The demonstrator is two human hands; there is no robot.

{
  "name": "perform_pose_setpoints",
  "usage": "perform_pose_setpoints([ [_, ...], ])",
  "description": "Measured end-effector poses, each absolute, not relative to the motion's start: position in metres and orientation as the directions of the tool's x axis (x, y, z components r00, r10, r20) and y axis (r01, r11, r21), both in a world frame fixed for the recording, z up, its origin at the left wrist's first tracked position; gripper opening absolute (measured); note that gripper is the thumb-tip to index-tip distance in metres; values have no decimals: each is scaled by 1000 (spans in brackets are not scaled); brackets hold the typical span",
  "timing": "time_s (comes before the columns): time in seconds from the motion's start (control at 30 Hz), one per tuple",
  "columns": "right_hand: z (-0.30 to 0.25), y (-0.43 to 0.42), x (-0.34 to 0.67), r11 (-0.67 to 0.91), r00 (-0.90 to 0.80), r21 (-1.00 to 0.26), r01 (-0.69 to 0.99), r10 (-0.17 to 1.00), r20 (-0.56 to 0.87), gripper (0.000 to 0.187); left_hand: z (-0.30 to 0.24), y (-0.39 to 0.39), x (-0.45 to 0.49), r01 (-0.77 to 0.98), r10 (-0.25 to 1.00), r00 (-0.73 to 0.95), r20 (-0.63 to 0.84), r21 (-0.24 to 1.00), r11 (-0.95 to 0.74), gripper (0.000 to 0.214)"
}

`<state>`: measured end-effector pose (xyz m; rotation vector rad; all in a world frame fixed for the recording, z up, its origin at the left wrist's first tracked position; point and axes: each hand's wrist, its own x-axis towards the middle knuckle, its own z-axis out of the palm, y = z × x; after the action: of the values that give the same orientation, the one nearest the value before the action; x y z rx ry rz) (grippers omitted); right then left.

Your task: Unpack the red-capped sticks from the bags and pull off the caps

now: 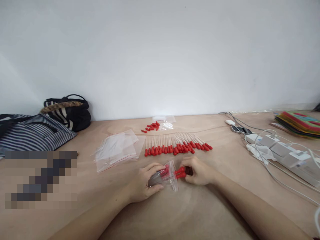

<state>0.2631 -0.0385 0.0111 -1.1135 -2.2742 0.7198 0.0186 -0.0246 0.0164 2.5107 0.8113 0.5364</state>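
My left hand [145, 185] is closed around a small clear bag [173, 177], fingers on the far side and thumb on the near side. The bag lies at the near middle of the table [200, 220], its mouth turned right, with red showing through the plastic. My right hand [197, 170] is pinched on two red bulbs [180, 174] at that mouth; how far anything beyond them reaches into the bag, I cannot tell.

Just beyond my hands I note a row of droppers [170, 149], side by side, red ends toward me and pale stems pointing away. Some red ends at the middle and right overlap. Farther off, near the wall [175, 60], is a loose pile of red caps [152, 127]; just right of it are thin clear tubes [167, 126] beside a flat plastic packet [166, 119].

To the left of the row lies a spread stack of flat clear bags [116, 150]. At the far left stand a striped bag [32, 131] and, touching it, a black bag [80, 116]. A patch at the near left is blurred and unreadable.

On the right I record a power strip [308, 173] carrying white chargers [282, 150], a crumpled tissue [260, 151], loose cables and, at the far right, stacked coloured sheets [297, 123].
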Motion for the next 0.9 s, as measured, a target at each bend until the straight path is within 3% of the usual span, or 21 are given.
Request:
perform_pose_setpoints([
  [0.13, 10, -36, 270, 478, -552, -718, 506, 819, 156, 35, 17, -24, 19, 429, 608, 757, 239, 520, -739, 41],
  [0.3, 6, -34, 268, 569, -551, -630, 528, 795, 255, 27, 13, -23, 18, 442, 614, 754, 232, 513, -736, 40],
  [0.4, 5, -33, 270, 567, -546, -690, 450, 786, 290, 23, 13, -23, 18, 439, 610, 758, 232, 510, -739, 40],
  [0.53, 4, -30, 272, 360, -506, -906, 225, 838, 207, 25, 15, -24, 18, 448, 616, 757, 218, 513, -732, 39],
  [0.7, 6, -24, 286, 208, -447, -971, 116, 884, 136, 23, 17, -24, 18, 442, 611, 760, 220, 514, -735, 40],
  [0.8, 16, -19, 316, 209, -338, -976, 64, 925, 176, 21, 16, -23, 17, 420, 596, 769, 232, 519, -744, 40],
  [0.9, 22, -13, 352, 275, -55, -961, 6, 960, 274, 22, 15, -22, 17, 420, 594, 773, 225, 521, -743, 40],
])
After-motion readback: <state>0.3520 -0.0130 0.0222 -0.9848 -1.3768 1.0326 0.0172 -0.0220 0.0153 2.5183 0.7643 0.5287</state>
